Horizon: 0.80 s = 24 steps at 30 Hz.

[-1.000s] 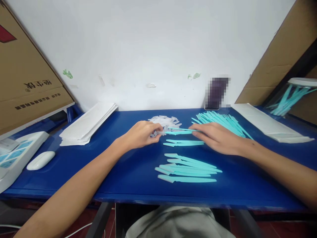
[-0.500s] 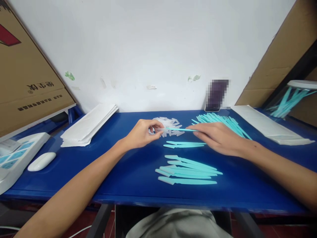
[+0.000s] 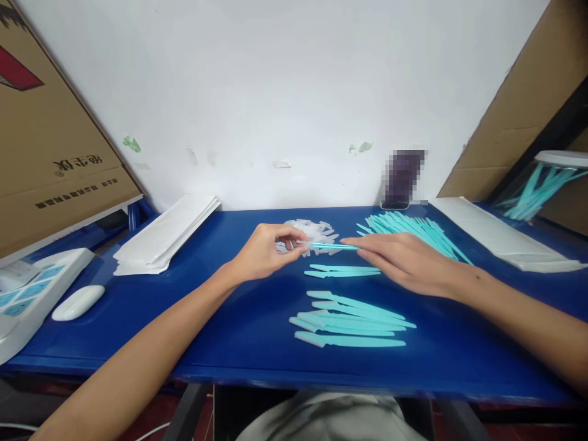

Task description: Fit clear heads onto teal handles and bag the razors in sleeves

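Observation:
My left hand is pinched on the blade end of a turquoise eyebrow razor, where a small translucent cap seems to sit between thumb and fingers. The handle of this eyebrow razor runs level across to my right hand, whose fingers grip its other end. Behind my left hand lies a heap of translucent caps. Below the hands are two turquoise razors. Nearer the front edge several razors with covered heads lie side by side, handles to the right.
A pile of turquoise razors lies behind my right hand. White sleeves are stacked at left, another white strip at right. A phone leans on the wall. A white mouse-like object and a clear tub of razors flank the blue table.
The held razor has turned slightly and more of its head shows near my left fingers. Both hands stay close to where they were; the whole view has shifted slightly.

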Each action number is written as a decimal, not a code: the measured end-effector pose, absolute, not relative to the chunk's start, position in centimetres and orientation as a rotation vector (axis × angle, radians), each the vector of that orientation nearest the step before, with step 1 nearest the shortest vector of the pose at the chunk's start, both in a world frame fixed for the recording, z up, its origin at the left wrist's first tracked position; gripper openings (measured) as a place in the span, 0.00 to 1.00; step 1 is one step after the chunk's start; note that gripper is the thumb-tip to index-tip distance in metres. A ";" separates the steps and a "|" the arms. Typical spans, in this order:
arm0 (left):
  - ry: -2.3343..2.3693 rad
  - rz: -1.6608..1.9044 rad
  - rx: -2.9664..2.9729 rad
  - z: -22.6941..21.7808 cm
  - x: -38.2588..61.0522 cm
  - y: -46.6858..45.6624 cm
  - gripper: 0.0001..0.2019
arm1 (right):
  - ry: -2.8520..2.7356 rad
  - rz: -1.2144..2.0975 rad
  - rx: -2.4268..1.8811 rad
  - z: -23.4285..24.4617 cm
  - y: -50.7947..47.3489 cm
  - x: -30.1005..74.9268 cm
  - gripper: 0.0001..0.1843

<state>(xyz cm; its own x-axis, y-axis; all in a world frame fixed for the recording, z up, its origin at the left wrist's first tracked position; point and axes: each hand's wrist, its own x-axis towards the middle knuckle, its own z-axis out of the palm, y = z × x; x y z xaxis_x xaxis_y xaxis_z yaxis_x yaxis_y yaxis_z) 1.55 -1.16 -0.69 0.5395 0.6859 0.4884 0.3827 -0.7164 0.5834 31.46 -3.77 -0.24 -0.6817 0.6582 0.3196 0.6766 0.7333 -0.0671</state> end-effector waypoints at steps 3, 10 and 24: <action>0.882 1.028 2.340 -0.7 1.7 -1.3 0.09 | -2.610 -0.108 -1.021 -0.4 -3.7 31.4 0.24; 0.854 1.168 2.142 -1.5 3.0 -1.9 0.10 | -2.578 -0.034 -1.009 -0.6 -4.2 30.8 0.24; 0.835 0.748 3.056 -1.3 2.4 -1.8 0.24 | -2.450 0.669 -1.091 0.4 -5.5 29.5 0.22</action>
<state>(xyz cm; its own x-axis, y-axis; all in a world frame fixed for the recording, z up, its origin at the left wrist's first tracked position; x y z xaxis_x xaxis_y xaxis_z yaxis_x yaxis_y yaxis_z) 2.35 -1.75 -1.34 0.7635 0.4541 0.4592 0.5061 -0.8624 0.0113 29.49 -5.49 0.42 -0.6290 0.7642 0.1426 0.5856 0.5864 -0.5597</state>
